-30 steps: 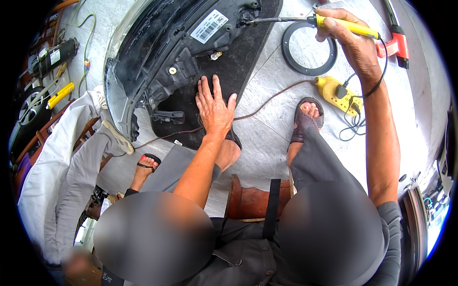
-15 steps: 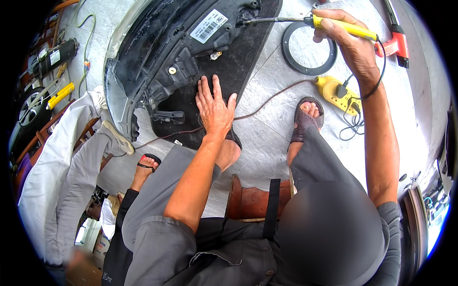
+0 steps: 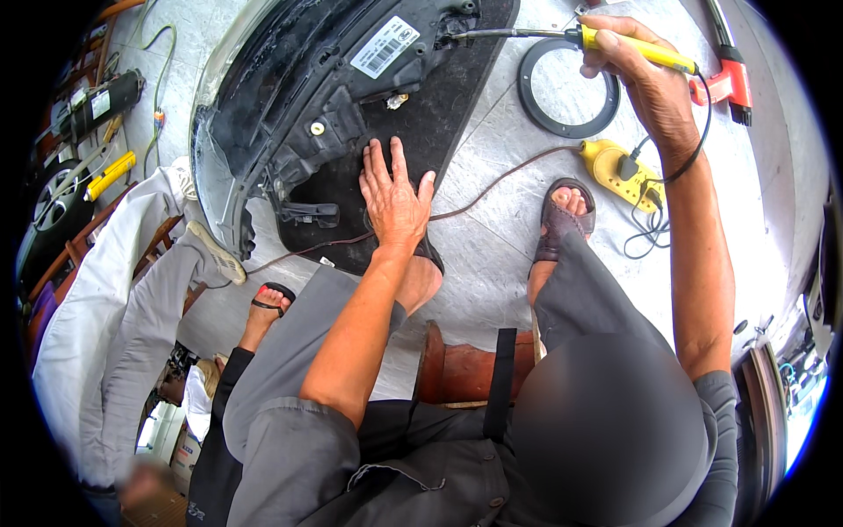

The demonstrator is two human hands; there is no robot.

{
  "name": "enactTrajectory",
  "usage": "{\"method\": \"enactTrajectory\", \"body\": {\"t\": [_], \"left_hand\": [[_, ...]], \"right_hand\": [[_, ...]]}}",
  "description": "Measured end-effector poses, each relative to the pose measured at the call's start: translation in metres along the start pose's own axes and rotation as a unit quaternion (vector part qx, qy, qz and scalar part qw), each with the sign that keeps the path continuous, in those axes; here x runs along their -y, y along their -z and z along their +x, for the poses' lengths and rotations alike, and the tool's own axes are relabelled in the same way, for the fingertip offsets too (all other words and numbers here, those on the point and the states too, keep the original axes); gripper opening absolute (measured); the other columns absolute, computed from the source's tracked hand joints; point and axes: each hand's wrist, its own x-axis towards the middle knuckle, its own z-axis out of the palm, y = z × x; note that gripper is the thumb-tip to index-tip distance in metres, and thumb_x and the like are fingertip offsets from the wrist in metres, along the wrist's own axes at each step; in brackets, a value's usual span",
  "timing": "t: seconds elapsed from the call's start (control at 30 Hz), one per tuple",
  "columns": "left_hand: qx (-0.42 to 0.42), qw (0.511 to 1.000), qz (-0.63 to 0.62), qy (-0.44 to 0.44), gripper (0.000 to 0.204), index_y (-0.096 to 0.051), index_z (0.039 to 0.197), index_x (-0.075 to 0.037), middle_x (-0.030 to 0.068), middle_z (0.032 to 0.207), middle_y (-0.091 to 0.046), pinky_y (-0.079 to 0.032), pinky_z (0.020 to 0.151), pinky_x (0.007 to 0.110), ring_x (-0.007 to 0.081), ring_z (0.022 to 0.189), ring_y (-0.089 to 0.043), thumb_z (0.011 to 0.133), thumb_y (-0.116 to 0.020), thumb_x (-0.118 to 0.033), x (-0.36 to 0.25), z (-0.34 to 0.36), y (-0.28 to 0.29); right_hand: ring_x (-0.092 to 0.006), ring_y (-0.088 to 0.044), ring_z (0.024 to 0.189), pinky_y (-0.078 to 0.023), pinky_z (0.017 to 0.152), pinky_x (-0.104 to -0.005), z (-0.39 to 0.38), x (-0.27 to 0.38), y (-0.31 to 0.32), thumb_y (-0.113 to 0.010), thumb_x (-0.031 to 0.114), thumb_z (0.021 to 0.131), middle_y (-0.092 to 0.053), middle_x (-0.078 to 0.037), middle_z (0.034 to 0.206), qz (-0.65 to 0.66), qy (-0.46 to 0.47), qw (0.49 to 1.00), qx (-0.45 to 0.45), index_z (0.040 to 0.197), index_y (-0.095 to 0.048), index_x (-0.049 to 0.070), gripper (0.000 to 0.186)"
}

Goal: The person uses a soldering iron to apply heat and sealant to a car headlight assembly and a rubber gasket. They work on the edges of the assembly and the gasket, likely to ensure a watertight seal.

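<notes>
The left hand (image 3: pixel 395 198) lies flat, fingers spread, palm down on the black part (image 3: pixel 351 105), pressing near its lower edge; it grips nothing. The right hand (image 3: pixel 641 79) is closed round the yellow handle of a soldering iron (image 3: pixel 562 37), whose thin metal shaft reaches left until its tip touches the upper end of the black part, beside a white label (image 3: pixel 385 46). The iron's black cord runs down past the wrist to a yellow power strip (image 3: pixel 615 162) on the floor (image 3: pixel 492 255).

The black part rests on a dark mat (image 3: pixel 439 114) spread over the grey floor. A black ring (image 3: pixel 566 88) lies on the floor just beside the mat, under the iron. A red tool (image 3: pixel 733 83) lies to the right of the hand. A brown wire (image 3: pixel 509 176) trails from the power strip across the floor and under the left wrist.

The person sits on a low wooden stool (image 3: pixel 461 369), a sandalled foot (image 3: pixel 562 215) set between mat and power strip. To the left, another person's foot (image 3: pixel 268 303) in a flip-flop stands on the floor, with pale cloth (image 3: pixel 114 316) hanging beside it. Far left, tools (image 3: pixel 105 176) lie in a heap.
</notes>
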Motion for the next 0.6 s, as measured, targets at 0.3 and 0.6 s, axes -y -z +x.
{"method": "enactTrajectory", "body": {"t": [0.3, 0.6], "left_hand": [[-0.006, 1.000, 0.000, -0.004, 0.080, -0.032, 0.157, -0.007, 0.0261, 0.159, -0.028, -0.028, 0.117, 0.057, 0.0443, 0.147, -0.029, 0.093, -0.069, -0.038, 0.001, 0.000, 0.000], [-0.004, 1.000, -0.001, -0.002, 0.080, -0.033, 0.156, -0.006, 0.0263, 0.159, -0.028, -0.028, 0.117, 0.057, 0.0443, 0.147, -0.028, 0.093, -0.069, -0.038, 0.002, -0.001, -0.001]], "right_hand": [[-0.0162, -0.070, 0.086, -0.056, 0.084, -0.0302, -0.008, 0.007, 0.003, -0.069, 0.034, 0.099, -0.071, -0.009, 0.096, 0.031, 0.000, 0.999, -0.005, 0.124, -0.070, 0.001, 0.042], [-0.0160, -0.070, 0.085, -0.056, 0.084, -0.0297, -0.005, 0.006, -0.006, -0.070, 0.035, 0.098, -0.072, -0.008, 0.094, 0.025, -0.006, 0.999, -0.025, 0.123, -0.070, 0.001, 0.042]]}}
